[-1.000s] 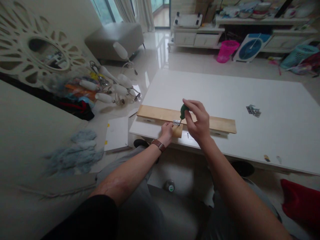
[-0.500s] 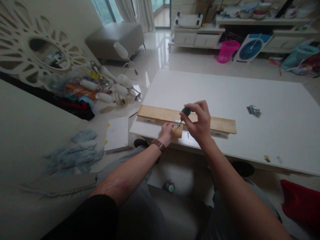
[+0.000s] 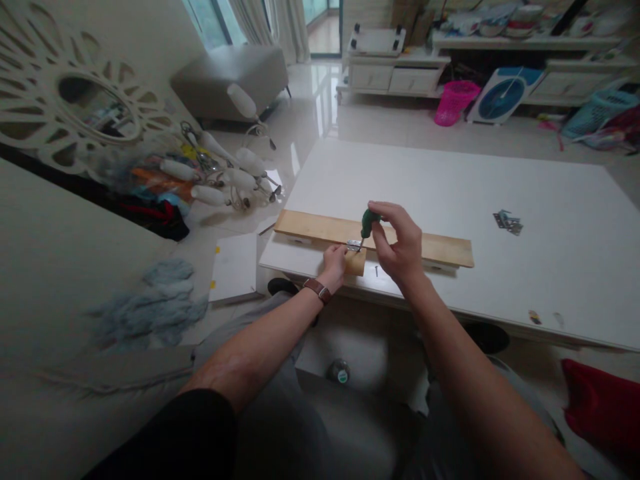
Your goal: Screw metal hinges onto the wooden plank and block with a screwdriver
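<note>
A long pale wooden plank [image 3: 440, 248] lies along the near edge of the white table [image 3: 450, 187]. A small wooden block [image 3: 356, 263] sits against its near side, and a small metal hinge [image 3: 353, 245] lies across the two. My left hand [image 3: 333, 264], with a brown watch strap at the wrist, is closed on the block and hinge. My right hand [image 3: 397, 241] is wrapped round the green handle of a screwdriver [image 3: 367, 223], whose tip points down at the hinge. A loose screw [image 3: 376, 271] lies on the table just right of the block.
Several metal hinges [image 3: 507, 221] lie in a heap at the table's right. On the floor to the left are a chandelier with white glass shades [image 3: 227, 175], a white panel [image 3: 234, 268] and blue fluff [image 3: 150, 307]. A red cushion [image 3: 600, 407] is at the lower right.
My right hand has turned the screwdriver handle between its fingers, tilting it flatter and back upright, staying over the hinge. My left hand has not moved.
</note>
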{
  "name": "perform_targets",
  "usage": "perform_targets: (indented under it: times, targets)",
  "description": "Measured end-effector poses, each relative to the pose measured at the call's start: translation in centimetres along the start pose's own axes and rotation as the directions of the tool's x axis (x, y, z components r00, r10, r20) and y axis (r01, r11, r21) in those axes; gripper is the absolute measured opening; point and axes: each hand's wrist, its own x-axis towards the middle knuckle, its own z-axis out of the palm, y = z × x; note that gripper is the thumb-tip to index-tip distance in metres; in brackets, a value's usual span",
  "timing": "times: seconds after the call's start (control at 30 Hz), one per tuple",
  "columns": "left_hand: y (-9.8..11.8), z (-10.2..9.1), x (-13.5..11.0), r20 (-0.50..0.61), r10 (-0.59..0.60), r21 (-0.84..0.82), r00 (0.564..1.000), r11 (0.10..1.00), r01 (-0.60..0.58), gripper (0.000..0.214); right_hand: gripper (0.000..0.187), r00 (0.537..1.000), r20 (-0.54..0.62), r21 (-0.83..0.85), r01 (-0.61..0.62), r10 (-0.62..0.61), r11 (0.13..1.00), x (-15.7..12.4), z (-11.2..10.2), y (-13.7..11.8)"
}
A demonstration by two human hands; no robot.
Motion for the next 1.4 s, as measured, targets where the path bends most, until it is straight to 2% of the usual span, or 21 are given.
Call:
perform_targets:
  times: [0.1, 0.2, 0.4, 0.57, 0.8, 0.97, 1.03, 1.13, 1.2, 1.33, 1.4]
  targets:
    - [0.16, 0.02, -0.12, -0.005, -0.002, -0.002, 1.0, 1.0, 0.002, 0.005, 0.025, 0.998, -0.051, -0.079, -0.036, 0.032, 0.996, -0.09, 0.03, 0.25]
    - [0.26, 0.07, -0.16, -0.013, -0.004, -0.002, 1.0, 1.0, 0.004, 0.006, 0.026, 0.995, -0.086, -0.088, -0.049, 0.041, 0.995, -0.14, -0.02, 0.36]
    - [0.18, 0.03, -0.19, -0.015, 0.006, 0.001, 1.0, 1.0, -0.006, 0.008, 0.039, 1.0, -0.015, -0.029, -0.015, 0.014, 0.999, -0.07, 0.05, 0.04]
    - [0.27, 0.1, -0.19, -0.016, 0.01, -0.002, 1.0, 1.0, -0.01, 0.006, 0.02, 0.994, -0.094, -0.079, -0.058, 0.051, 0.995, -0.07, 0.03, 0.08]
    - [0.09, -0.12, -0.16, 0.003, 0.021, 0.015, 1.0, 1.0, -0.021, 0.005, 0.042, 1.0, 0.002, -0.033, -0.017, 0.017, 0.999, -0.11, -0.08, 0.09]
    - [0.04, -0.11, -0.12, 0.002, 0.017, 0.016, 1.0, 1.0, -0.017, 0.003, 0.022, 0.996, -0.076, -0.107, -0.057, 0.049, 0.993, -0.41, 0.23, 0.53]
    - [0.02, -0.03, -0.08, -0.005, 0.014, 0.015, 1.0, 1.0, -0.014, 0.004, 0.029, 0.997, -0.064, -0.105, -0.054, 0.047, 0.993, -0.4, 0.18, 0.54]
    - [0.02, 0.06, -0.08, -0.015, 0.008, 0.013, 1.0, 1.0, -0.008, 0.007, 0.05, 1.0, 0.005, -0.051, -0.017, 0.017, 0.999, -0.29, 0.07, 0.42]
    - [0.08, 0.1, -0.13, -0.019, 0.002, 0.012, 1.0, 1.0, -0.002, 0.009, 0.054, 1.0, 0.016, -0.028, 0.002, -0.002, 1.0, -0.24, 0.05, 0.4]
    - [0.26, 0.17, -0.23, -0.021, -0.009, -0.002, 1.0, 1.0, 0.009, 0.009, 0.03, 0.997, -0.077, -0.083, -0.027, 0.021, 0.996, -0.25, 0.03, 0.53]
    - [0.27, 0.2, -0.21, -0.02, -0.011, -0.013, 1.0, 1.0, 0.011, 0.008, 0.025, 0.995, -0.094, -0.097, -0.042, 0.033, 0.994, -0.25, -0.05, 0.52]
